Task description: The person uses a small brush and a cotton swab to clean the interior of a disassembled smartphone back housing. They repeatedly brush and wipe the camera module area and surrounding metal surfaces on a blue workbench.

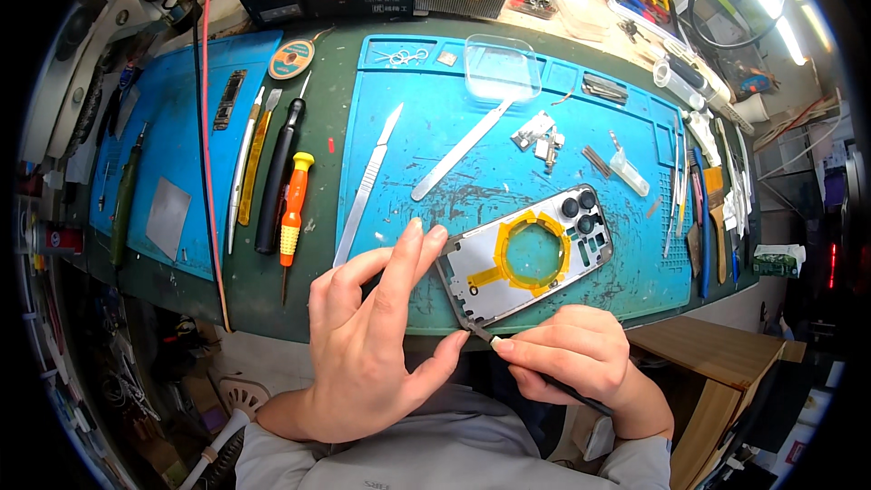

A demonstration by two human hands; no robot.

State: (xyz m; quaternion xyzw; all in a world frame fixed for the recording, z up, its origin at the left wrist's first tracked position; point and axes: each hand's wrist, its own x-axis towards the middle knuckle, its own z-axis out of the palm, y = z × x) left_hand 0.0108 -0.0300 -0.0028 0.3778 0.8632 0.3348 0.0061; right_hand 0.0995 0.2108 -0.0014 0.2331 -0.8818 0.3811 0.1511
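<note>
Grey clothing [426,446] fills the lower edge; above it the left hand [374,345] spreads, its grip open. The right hand [581,356] pinches a slim dark tool [482,334], tip at the lower corner of a phone housing [481,259] just right of centre on the blue mat [440,91]. Good practice here, I'd judge: shallow angle, light pressure — and left fingers bracing the edge, thumb clear of the tip.

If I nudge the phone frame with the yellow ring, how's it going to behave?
The phone frame is probably light and fairly stiff: a slim metal-looking plate with cutouts. Its broad, flat shape suggests it would slide on the mat rather than roll. The yellow ring looks like thin film, so it may crease or tear if a tool snags it.
</note>
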